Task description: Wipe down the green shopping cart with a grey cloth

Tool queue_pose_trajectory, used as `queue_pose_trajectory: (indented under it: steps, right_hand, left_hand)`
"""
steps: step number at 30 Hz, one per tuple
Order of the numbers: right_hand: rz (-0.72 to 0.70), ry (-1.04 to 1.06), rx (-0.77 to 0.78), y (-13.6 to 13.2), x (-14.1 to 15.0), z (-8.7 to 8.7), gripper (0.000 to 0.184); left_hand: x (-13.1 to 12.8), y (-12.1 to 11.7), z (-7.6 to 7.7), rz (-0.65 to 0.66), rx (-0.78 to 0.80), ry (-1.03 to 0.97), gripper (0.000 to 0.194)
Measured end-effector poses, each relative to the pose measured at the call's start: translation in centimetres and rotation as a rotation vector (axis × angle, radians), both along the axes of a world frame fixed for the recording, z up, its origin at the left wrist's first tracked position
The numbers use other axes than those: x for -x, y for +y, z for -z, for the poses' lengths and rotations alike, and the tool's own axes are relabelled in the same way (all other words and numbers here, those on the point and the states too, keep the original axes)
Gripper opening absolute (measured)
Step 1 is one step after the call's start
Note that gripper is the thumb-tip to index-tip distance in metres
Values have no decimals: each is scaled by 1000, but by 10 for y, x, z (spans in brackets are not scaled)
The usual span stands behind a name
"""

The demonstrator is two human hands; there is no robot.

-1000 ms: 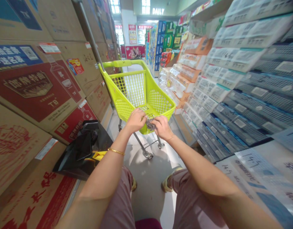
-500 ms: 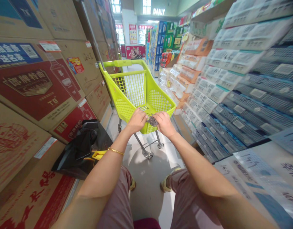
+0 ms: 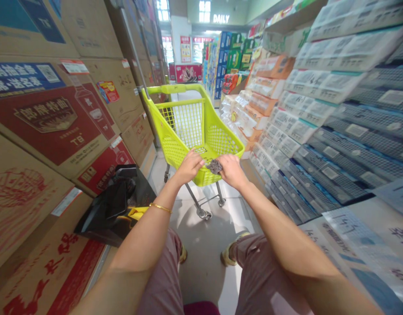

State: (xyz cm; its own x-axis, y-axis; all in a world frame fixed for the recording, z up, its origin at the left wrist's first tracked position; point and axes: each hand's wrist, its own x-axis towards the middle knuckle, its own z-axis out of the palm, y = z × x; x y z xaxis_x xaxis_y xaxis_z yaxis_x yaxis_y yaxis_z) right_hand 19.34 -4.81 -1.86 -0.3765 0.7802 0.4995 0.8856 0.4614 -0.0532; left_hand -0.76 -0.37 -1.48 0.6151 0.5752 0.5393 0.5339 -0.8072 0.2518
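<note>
A lime-green plastic shopping cart (image 3: 217, 136) stands in front of me, its near end toward my knees. My left hand (image 3: 190, 167) is closed over the near rim of its basket, left of the middle. On the same rim, a short way to the right, my right hand (image 3: 232, 169) is closed on a crumpled dark grey rag (image 3: 214, 166). The rag bunches out from under its fingers, pressed against the rim between the two hands. Most of the fingertips are hidden behind the rim. The basket floor shows through, with nothing lying on it.
Stacked cardboard boxes (image 3: 53, 109) wall the left side, and a black bag (image 3: 112, 210) with something yellow rests against them. Wrapped packs (image 3: 333, 118) pile up along the right. The tiled floor (image 3: 201, 258) runs between my feet.
The view has shifted slightly, so the cart and shelves sit a little to the right. The hands have drawn slightly apart, and more of the rag shows beside the right fingers.
</note>
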Motion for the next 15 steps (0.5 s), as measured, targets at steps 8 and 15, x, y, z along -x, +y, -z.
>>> queue_pose_trajectory:
  steps: [8,15]
  right_hand:
    - [77,-40,19,-11,20,-7,27]
    - [83,-18,5,-19,25,-7,32]
  left_hand:
    - [12,-2,-7,-13,4,50,30]
    - [8,-10,-14,-75,-76,114,28]
